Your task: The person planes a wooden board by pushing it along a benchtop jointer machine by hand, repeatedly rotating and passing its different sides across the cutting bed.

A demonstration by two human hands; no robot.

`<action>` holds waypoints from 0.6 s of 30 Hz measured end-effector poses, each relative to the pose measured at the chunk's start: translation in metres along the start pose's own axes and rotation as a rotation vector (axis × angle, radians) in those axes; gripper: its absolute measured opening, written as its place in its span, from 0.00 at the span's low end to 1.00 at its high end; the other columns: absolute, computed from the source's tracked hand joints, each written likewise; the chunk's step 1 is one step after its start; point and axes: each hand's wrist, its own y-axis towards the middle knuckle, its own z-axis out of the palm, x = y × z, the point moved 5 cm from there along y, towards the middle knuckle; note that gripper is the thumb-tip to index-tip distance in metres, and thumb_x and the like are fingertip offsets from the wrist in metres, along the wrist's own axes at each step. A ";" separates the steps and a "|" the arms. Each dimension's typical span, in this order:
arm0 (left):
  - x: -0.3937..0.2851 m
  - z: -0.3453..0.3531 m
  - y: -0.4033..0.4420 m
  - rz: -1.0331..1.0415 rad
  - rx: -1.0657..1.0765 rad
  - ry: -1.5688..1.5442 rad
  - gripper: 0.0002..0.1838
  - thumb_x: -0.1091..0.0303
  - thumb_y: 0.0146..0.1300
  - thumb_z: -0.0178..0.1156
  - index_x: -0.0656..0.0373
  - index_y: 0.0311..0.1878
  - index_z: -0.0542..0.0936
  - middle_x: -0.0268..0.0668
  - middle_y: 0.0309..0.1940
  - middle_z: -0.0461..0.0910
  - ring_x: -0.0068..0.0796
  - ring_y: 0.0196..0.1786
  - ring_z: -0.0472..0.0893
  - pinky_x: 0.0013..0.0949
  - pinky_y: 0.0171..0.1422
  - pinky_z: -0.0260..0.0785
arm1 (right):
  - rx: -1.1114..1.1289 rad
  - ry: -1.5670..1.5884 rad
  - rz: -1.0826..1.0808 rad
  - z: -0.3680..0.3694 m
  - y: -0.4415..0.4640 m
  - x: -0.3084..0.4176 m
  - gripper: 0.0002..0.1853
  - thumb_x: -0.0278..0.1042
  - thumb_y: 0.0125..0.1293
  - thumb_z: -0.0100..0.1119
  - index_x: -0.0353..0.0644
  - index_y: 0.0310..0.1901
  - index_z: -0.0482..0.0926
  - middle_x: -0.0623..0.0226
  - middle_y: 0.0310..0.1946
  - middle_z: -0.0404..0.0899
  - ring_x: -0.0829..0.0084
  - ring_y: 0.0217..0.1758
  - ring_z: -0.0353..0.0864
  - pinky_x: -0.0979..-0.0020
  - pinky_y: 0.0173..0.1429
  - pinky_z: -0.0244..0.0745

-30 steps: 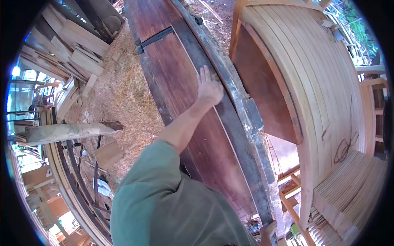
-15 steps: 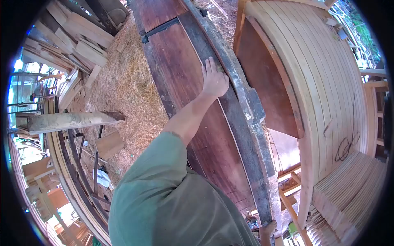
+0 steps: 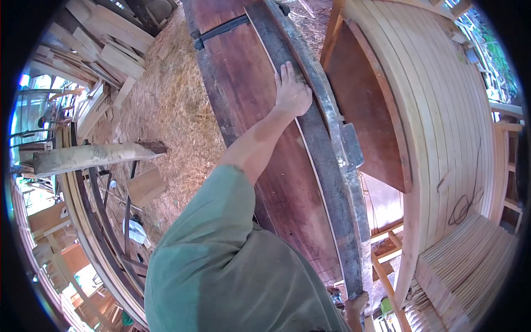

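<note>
My left hand (image 3: 293, 97) lies on a long dark plank (image 3: 323, 160), with several fingers stretched forward along it. The fingers on its right side bend toward the plank's right edge. At the near end my right hand (image 3: 357, 304) is closed around the plank's end; part of that hand is hidden low in the view. The plank has a thin pale left edge. It rests lengthwise on a reddish-brown wooden surface (image 3: 243, 83), against a worn, raised dark rail (image 3: 347, 146) on the right.
A dark crosspiece (image 3: 224, 33) spans the surface farther off. To the right stand a curved slatted wooden structure (image 3: 431, 110) and a brown panel (image 3: 365, 105). Wood shavings (image 3: 177, 94) cover the ground at left, beside stacked boards (image 3: 119, 44) and a pale beam (image 3: 99, 156).
The plank has slid forward a little, its far end now reaching past the crosspiece. Both hands have moved forward with it. The camera view has shifted slightly.
</note>
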 end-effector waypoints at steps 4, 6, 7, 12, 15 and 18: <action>0.006 0.002 0.007 -0.016 -0.028 -0.008 0.29 0.56 0.71 0.49 0.77 0.53 0.84 0.69 0.80 0.48 0.69 0.83 0.48 0.69 0.84 0.40 | 0.026 0.000 -0.010 -0.004 0.004 0.009 0.40 0.35 0.41 0.81 0.39 0.56 0.67 0.53 0.55 0.75 0.47 0.63 0.73 0.42 0.67 0.65; 0.010 0.000 0.011 0.012 -0.053 0.001 0.28 0.56 0.70 0.51 0.77 0.52 0.85 0.70 0.80 0.49 0.70 0.83 0.49 0.69 0.84 0.41 | 0.007 0.002 -0.017 -0.005 0.006 0.017 0.38 0.32 0.42 0.78 0.39 0.56 0.67 0.52 0.55 0.75 0.47 0.63 0.73 0.42 0.67 0.65; 0.014 -0.002 0.014 0.005 -0.054 0.001 0.28 0.56 0.70 0.51 0.77 0.52 0.85 0.70 0.80 0.49 0.70 0.83 0.49 0.69 0.84 0.41 | -0.011 0.009 -0.023 -0.007 0.006 0.020 0.36 0.29 0.43 0.75 0.39 0.56 0.67 0.52 0.54 0.75 0.46 0.63 0.73 0.41 0.67 0.65; 0.028 -0.009 0.030 0.169 0.150 0.057 0.30 0.53 0.74 0.46 0.72 0.56 0.85 0.73 0.80 0.45 0.74 0.83 0.44 0.69 0.84 0.38 | 0.004 -0.009 -0.033 -0.018 0.003 0.032 0.34 0.29 0.44 0.72 0.39 0.55 0.67 0.52 0.54 0.75 0.46 0.63 0.73 0.41 0.68 0.65; 0.030 -0.021 0.031 0.145 0.308 0.097 0.32 0.50 0.76 0.44 0.72 0.59 0.83 0.72 0.81 0.41 0.74 0.84 0.42 0.65 0.86 0.37 | 0.011 -0.023 -0.010 -0.024 0.003 0.039 0.33 0.28 0.45 0.71 0.38 0.55 0.68 0.52 0.54 0.75 0.46 0.63 0.73 0.41 0.70 0.64; 0.034 -0.023 0.039 0.154 0.320 0.078 0.33 0.49 0.77 0.44 0.71 0.60 0.83 0.71 0.82 0.38 0.74 0.84 0.41 0.64 0.86 0.35 | 0.042 -0.015 0.039 -0.026 0.005 0.043 0.34 0.29 0.46 0.71 0.37 0.56 0.68 0.51 0.54 0.75 0.46 0.65 0.72 0.41 0.70 0.63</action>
